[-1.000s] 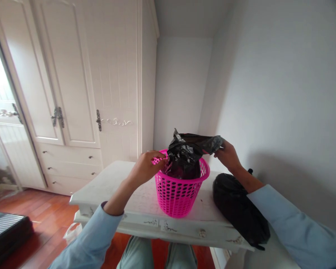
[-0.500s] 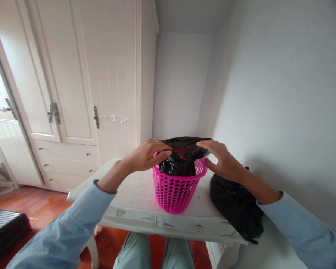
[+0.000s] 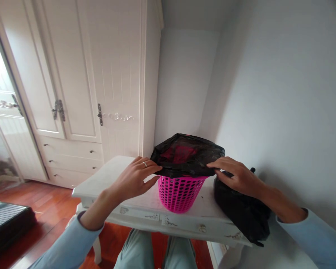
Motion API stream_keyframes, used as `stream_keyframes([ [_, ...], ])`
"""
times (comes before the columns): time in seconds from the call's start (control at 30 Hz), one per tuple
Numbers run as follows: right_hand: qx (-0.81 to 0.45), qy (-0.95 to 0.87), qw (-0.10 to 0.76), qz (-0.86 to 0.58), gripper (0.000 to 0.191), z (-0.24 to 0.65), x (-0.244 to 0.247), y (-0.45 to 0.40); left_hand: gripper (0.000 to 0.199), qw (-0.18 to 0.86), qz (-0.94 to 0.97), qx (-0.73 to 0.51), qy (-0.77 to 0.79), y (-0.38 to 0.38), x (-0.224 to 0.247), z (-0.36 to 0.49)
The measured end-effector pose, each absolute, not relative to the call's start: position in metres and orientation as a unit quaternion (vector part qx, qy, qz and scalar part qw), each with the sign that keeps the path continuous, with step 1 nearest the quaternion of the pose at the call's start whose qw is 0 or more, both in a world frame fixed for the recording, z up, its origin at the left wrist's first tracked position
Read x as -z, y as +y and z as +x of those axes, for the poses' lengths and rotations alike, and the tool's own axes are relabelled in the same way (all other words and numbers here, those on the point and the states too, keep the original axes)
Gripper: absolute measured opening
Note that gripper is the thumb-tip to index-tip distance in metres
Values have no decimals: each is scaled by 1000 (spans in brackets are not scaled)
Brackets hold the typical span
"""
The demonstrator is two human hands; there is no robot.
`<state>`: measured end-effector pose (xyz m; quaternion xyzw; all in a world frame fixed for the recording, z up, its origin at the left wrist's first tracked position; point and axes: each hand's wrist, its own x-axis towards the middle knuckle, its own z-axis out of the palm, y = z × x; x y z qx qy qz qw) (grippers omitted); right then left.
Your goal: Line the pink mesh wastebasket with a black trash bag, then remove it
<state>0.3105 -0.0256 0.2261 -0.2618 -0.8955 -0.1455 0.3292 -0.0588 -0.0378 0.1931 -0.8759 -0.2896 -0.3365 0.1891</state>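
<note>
A pink perforated plastic basket (image 3: 180,194) stands upright on the white table. The black plastic bag (image 3: 184,170) lines it, its mouth spread wide and its edge hanging over the front rim. On the near left of that edge, my left hand (image 3: 138,178), with a ring, has its fingertips on the plastic and its thumb just below. Across from it, my right hand (image 3: 235,175) pinches the front right edge of the bag between fingers and thumb. Pink shows dimly through the film inside.
Beside the basket, a second black bag (image 3: 240,209) lies over the right end of the white table (image 3: 114,175). A white wardrobe (image 3: 117,74) stands behind on the left, the grey wall (image 3: 282,93) on the right. A dark ridged object (image 3: 8,224) sits on the wooden floor.
The bag's front edge has come outward and down over the basket's near rim, and its mouth has widened. Both hands have moved lower and farther apart.
</note>
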Motion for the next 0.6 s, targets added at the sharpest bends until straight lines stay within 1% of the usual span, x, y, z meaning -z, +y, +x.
stream_keyframes([
  [0.1, 163, -889, 342, -256, 31, 321, -219, -34, 18, 200, -870, 370, -259, -39, -181, -56],
  [0.27, 181, -871, 361, -279, 38, 330, -199, -41, 21, 196, -833, 436, -278, -44, -155, -51],
  [0.33, 175, -850, 390, -307, 38, 333, -183, -42, 22, 173, -814, 468, -296, -49, -145, -49],
  [0.43, 145, -782, 477, -374, 29, 336, -151, -43, 18, 105, -755, 545, -349, -61, -131, -45],
  [0.5, 64, -708, 557, -430, 25, 333, -128, -43, 13, 35, -698, 593, -400, -68, -123, -41],
  [0.53, -5, -664, 596, -452, 27, 330, -119, -43, 13, -11, -668, 612, -424, -70, -120, -38],
  [0.57, -87, -616, 630, -465, 32, 326, -111, -43, 17, -67, -638, 625, -445, -72, -117, -35],
  [0.6, -173, -567, 656, -467, 39, 320, -105, -43, 26, -130, -607, 636, -458, -72, -115, -30],
])
